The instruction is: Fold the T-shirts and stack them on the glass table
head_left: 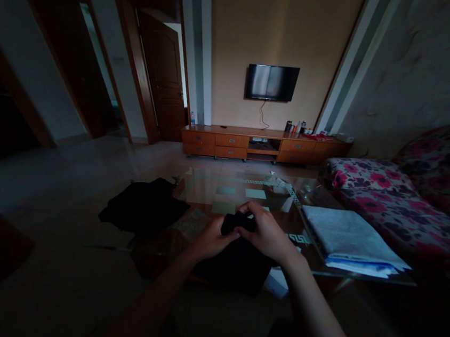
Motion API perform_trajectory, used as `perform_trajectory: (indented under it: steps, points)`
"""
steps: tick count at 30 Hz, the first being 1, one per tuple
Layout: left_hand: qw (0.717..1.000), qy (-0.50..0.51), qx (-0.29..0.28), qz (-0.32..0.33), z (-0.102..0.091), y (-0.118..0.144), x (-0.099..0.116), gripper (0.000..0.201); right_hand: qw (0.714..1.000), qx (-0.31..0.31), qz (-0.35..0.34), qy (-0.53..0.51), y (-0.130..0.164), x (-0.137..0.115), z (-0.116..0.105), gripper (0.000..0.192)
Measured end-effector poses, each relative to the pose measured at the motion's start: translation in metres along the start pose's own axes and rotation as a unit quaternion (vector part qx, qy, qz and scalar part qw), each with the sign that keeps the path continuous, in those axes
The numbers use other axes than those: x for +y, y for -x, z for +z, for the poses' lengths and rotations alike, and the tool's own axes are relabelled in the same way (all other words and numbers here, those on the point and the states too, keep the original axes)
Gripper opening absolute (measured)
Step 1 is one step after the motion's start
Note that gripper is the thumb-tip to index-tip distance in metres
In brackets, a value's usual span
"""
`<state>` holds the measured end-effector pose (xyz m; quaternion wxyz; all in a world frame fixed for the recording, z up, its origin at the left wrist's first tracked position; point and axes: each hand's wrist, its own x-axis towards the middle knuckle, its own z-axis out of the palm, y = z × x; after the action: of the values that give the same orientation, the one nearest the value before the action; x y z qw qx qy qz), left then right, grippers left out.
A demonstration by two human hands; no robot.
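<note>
Both of my hands grip a black cloth (pixel 235 263), probably a garment whose exact kind the dim light hides. My left hand (pixel 214 238) is closed on its upper left edge, thumb pointing inward. Opposite it, my right hand (pixel 264 227) pinches the upper right part with bent fingers. The two thumbs nearly meet in front of a bunched bit of the fabric. Below my hands the cloth hangs down at the near edge of the glass table (pixel 195 179). Another black cloth pile (pixel 144 203) lies at the table's left end.
Folded pale-blue sheets (pixel 354 238) lie on the table's right side. Under the glass sits a white box (pixel 277 282). A flowered sofa (pixel 390 202) stands at the right. Across the room are a low wooden cabinet (pixel 231 142) and a wall television (pixel 272 82).
</note>
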<state>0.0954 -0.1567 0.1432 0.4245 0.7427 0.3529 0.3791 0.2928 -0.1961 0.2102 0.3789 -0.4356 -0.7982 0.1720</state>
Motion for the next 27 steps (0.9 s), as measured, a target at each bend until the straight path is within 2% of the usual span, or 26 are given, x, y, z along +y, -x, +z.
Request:
perform_trajectory:
  steps: [3,7,12,20,27]
  points:
    - [1.0,-0.007,0.014,0.001,0.0004,0.0002,0.0021,0.039,0.999,0.029,-0.01,-0.01,-0.0004,-0.0001,0.0009,0.04]
    - [0.999,-0.001,0.036,-0.002,0.0002,0.0004,0.0039,0.042,0.997,0.06,-0.02,0.037,0.0001,0.0018,0.001,0.029]
    - [0.999,-0.015,0.041,-0.025,0.0008,0.0014,0.0,0.042,0.998,0.032,0.014,0.055,-0.0012,0.0083,0.0054,0.032]
    - [1.0,-0.012,0.015,-0.007,-0.0012,0.0031,0.002,0.041,0.998,-0.006,-0.012,0.056,-0.0014,0.004,0.006,0.011]
    - [1.0,-0.008,0.003,0.003,-0.0031,0.0037,0.0029,0.039,0.998,0.027,-0.043,0.043,-0.0019,0.0001,0.0096,0.015]
